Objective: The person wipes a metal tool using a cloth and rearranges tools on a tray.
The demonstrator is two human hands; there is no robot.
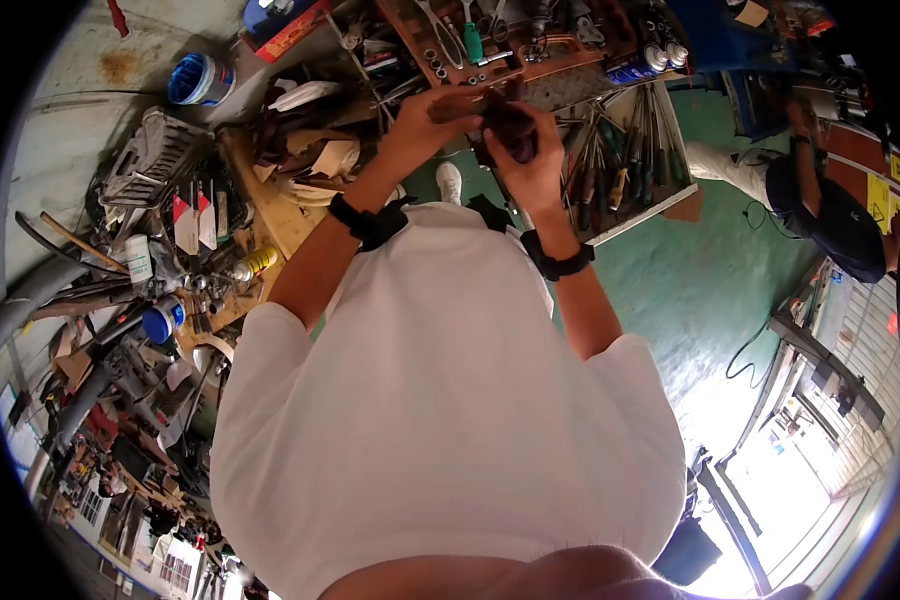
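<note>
Near the left edge of a pale-rimmed screwdriver tray (pixel 650 211), the right hand (pixel 532 165) clamps a dark maroon object (pixel 510 128) — shadowed, partly finger-hidden — beside the left hand (pixel 432 122), whose hold is unclear.

Just right of the bare right hand (pixel 532 168), the pale-rimmed drawer of long screwdrivers (pixel 645 213) blocks; nearer, a hand could pass over smooth green floor (pixel 675 285). Ahead stand the brown tool tray (pixel 560 48) and 2 white-topped blue cans (pixel 654 58); left, the cluttered light-wood bench (pixel 278 222).
</note>
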